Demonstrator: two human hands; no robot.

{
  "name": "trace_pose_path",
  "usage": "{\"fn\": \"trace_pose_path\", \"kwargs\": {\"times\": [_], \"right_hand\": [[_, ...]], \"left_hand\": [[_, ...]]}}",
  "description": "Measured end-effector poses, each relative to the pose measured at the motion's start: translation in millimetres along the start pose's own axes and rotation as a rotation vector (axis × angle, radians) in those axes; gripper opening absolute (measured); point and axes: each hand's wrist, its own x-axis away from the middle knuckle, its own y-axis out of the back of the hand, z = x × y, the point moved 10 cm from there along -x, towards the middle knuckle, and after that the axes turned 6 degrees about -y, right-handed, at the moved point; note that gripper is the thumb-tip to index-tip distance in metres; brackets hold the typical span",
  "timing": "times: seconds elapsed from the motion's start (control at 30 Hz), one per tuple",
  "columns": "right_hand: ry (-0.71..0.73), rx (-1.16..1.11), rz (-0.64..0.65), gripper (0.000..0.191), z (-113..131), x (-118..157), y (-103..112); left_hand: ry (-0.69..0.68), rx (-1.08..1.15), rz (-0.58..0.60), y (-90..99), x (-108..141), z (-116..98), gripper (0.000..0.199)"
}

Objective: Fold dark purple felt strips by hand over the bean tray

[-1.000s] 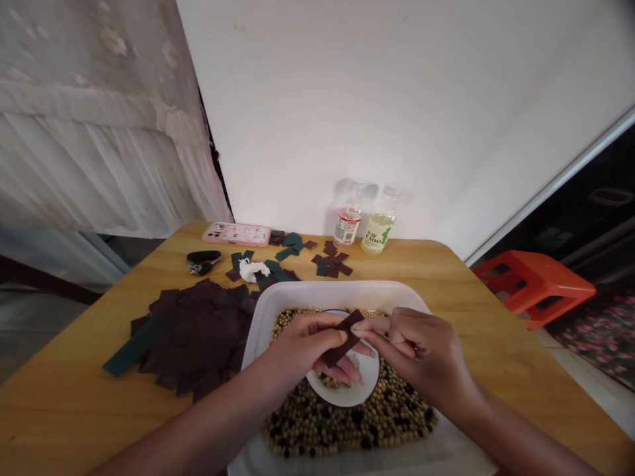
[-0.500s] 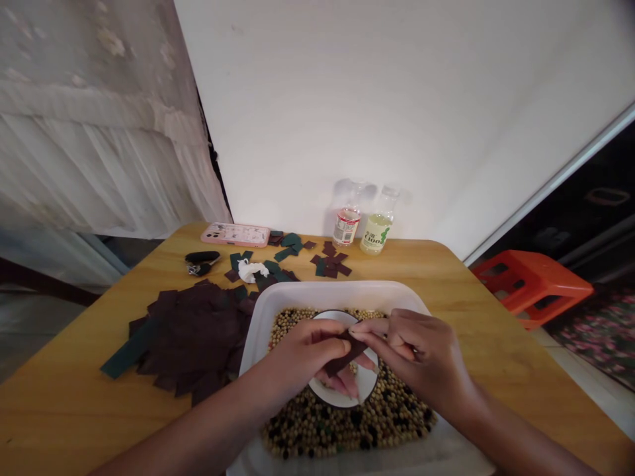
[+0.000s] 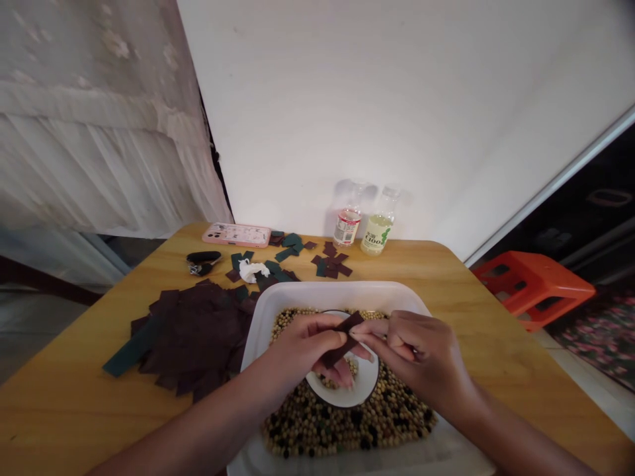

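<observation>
Above a white bowl (image 3: 364,390) with a dark rim, my left hand (image 3: 307,344) is closed on a small dark-brown strip (image 3: 342,344) of what looks like cloth or leather. The thumb of my left hand presses on the strip's face. My right hand (image 3: 421,350) pinches at the strip's right edge with thumb and forefinger; whether something tiny is also in that pinch I cannot make out. Some pale beads lie in the bowl, partly behind my left fingers. The bowl rests in a white plastic tub (image 3: 268,297) among many tan and black beads (image 3: 347,430).
A heap of dark-brown pieces (image 3: 198,330) lies left of the tub, with a green strip (image 3: 129,350). Behind are a pink phone (image 3: 237,235), a black-handled tool (image 3: 203,260), crumpled white tissue (image 3: 253,270) and two bottles (image 3: 347,225). An orange stool (image 3: 540,284) stands right of the table.
The brown strip has turned flatter and its upper end now shows above my fingers. My right hand stays pinched at its edge; both hands have barely moved.
</observation>
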Motion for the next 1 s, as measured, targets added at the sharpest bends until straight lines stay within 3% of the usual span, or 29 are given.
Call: {"fn": "trace_pose_path", "kwargs": {"times": [0.7, 1.0], "right_hand": [[-0.056, -0.018, -0.023, 0.044, -11.1, 2.7, 2.1], [-0.057, -0.027, -0.032, 0.045, -9.3, 1.9, 2.6]], "left_hand": [[0.020, -0.048, -0.017, 0.0, 2.5, -2.3, 0.029], [0.004, -0.025, -0.006, -1.1, 0.5, -2.5, 0.020]]}}
